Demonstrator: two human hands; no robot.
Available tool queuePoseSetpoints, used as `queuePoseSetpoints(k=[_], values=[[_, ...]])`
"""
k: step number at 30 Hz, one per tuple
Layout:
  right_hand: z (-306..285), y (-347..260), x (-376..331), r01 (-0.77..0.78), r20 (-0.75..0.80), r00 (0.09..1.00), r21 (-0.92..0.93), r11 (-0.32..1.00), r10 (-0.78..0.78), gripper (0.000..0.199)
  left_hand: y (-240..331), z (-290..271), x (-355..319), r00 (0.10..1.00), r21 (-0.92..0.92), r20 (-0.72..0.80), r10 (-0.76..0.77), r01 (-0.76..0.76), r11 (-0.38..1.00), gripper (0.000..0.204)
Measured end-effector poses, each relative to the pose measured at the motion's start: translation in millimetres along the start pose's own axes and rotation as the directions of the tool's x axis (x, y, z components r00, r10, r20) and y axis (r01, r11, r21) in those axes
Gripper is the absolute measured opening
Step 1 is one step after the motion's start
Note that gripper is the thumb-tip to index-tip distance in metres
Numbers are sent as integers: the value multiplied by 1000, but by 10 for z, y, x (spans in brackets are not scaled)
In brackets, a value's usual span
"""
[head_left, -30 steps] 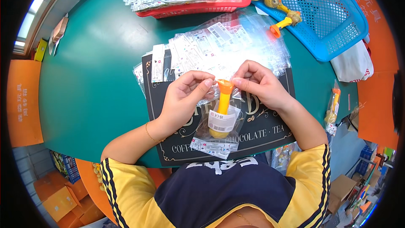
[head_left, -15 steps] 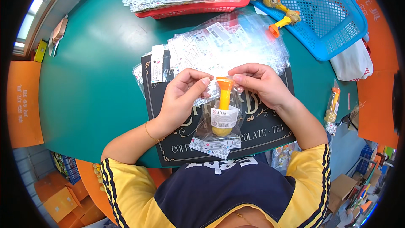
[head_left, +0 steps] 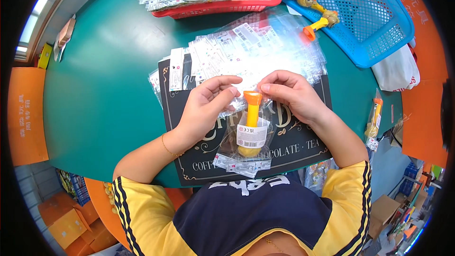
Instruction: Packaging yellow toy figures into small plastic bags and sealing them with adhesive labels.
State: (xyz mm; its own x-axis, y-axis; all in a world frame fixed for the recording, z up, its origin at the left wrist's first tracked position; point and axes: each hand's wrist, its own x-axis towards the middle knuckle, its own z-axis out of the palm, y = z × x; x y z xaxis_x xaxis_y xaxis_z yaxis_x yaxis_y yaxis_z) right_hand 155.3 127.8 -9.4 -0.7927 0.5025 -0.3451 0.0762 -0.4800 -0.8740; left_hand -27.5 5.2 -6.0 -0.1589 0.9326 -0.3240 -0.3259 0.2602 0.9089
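An orange and yellow toy (head_left: 251, 122) lies inside a clear plastic bag (head_left: 247, 135) with a white label, on a black printed mat (head_left: 289, 142). My left hand (head_left: 206, 109) pinches the bag's top left edge. My right hand (head_left: 288, 94) pinches the top right edge, next to the toy's orange tip. Both hands hold the bag's mouth above the mat.
A pile of empty clear labelled bags (head_left: 246, 52) lies just beyond my hands on the green table (head_left: 104, 80). A red tray (head_left: 213, 4) of packed bags is at the back. A blue basket (head_left: 360, 14) holds several loose toys. One bagged toy (head_left: 373, 121) lies at the right edge.
The toy has slid a little lower in the bag and now lies flatter on the mat. My fingers have shifted along the bag's top edge.
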Motion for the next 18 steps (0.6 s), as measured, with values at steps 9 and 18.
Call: queuePoseSetpoints(k=[9, 18], values=[[-24, -13, 7, 1, 22, 1000, 6, 1000, -1, 15, -62, -41, 34, 999, 8, -10, 50, -50, 999, 23], [-19, -28, 43, -20, -62, 998, 84, 996, 26, 11, -60, -48, 68, 999, -75, -31, 20, -22, 997, 15]])
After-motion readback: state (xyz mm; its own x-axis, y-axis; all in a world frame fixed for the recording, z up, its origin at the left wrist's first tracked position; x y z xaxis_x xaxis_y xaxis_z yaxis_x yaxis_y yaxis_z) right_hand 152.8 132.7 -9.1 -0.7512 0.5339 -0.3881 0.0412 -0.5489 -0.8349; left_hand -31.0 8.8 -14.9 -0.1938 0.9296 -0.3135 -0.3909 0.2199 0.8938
